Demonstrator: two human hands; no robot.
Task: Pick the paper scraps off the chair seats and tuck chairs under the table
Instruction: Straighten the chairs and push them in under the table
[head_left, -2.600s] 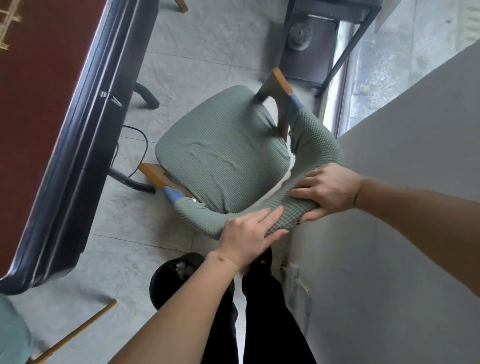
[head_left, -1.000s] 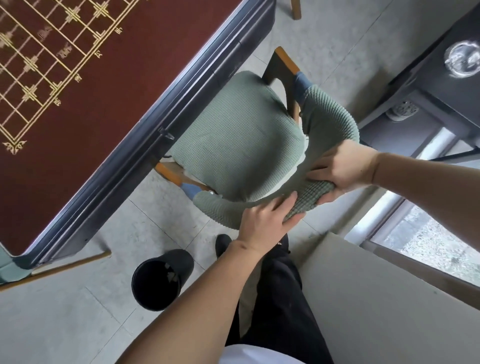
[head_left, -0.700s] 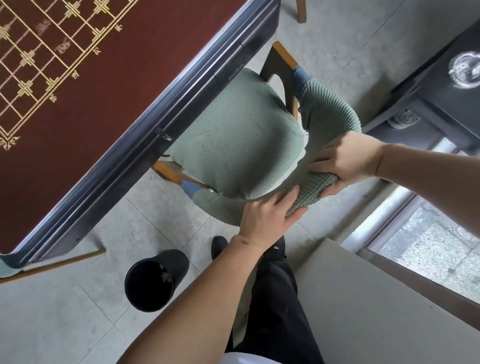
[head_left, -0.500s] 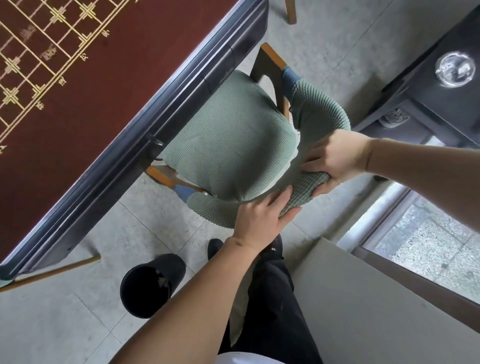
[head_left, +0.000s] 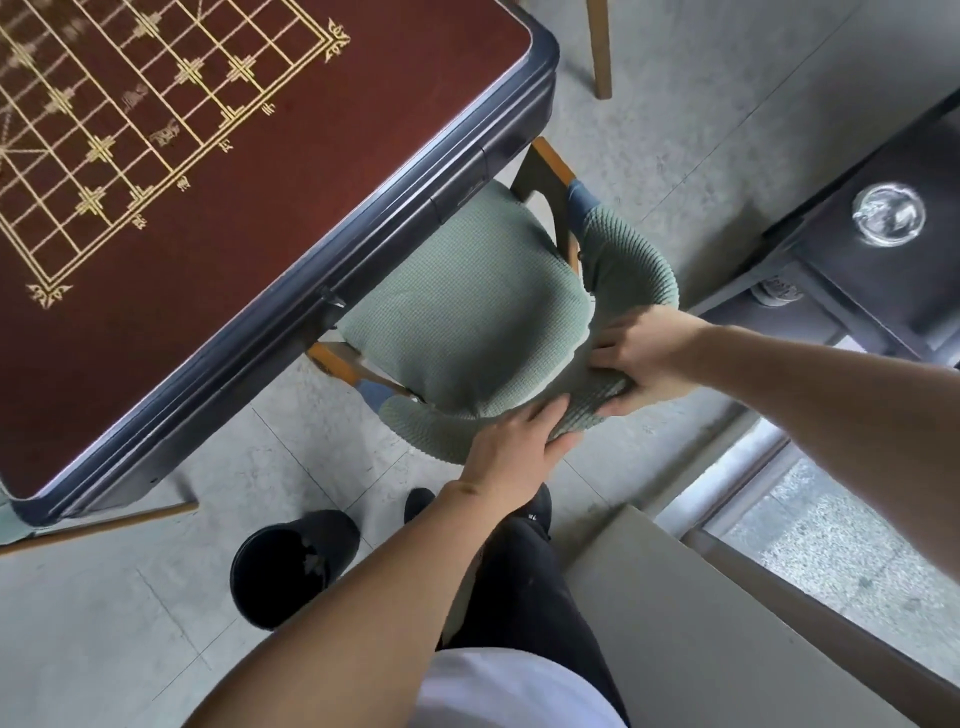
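**Chair pushed under the table**

You've slid the chair toward 10 o'clock since it stood clear on the floor; the table edge now overlaps the seat's front. Your view has swung, so the trash bin now lies at 7 o'clock.

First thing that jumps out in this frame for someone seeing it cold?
Both hands on the curved backrest of the green-covered chair: left hand pressing the rim at centre, right hand gripping it further right. The seat's front sits under the edge of the red table with its gold board grid, upper left. A black bin stands on the floor, lower left.
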